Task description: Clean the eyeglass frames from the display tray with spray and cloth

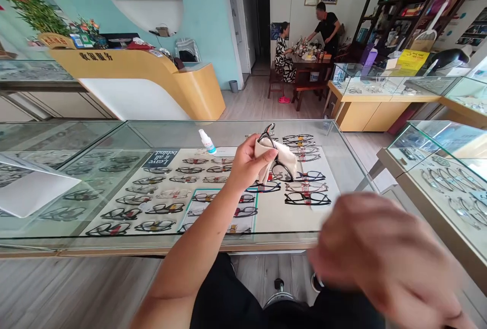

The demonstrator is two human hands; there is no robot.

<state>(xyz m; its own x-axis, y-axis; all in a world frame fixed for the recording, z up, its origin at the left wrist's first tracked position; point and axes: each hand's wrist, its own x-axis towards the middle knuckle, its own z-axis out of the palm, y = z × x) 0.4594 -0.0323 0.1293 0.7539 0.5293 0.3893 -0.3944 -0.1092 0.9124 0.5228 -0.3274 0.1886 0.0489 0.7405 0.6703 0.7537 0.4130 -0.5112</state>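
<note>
My left hand [249,164] is closed around a pale cleaning cloth [286,157] and a pair of dark-framed eyeglasses [282,173], held above the glass display case. One temple of the glasses sticks up past the cloth, and a lens rim hangs below it. At the lower right, close to the camera, my right hand [380,248] is smeared by motion, so its fingers cannot be made out. It is apart from the cloth and glasses. A small white spray bottle [207,142] with a blue band stands on the case top, left of my left hand.
Rows of eyeglasses [308,198] lie inside the display case [289,222] under its glass top. A white panel-like object [38,187] is at the left. More glass cases [449,167] stand to the right. Two people [327,27] are at a table in the back.
</note>
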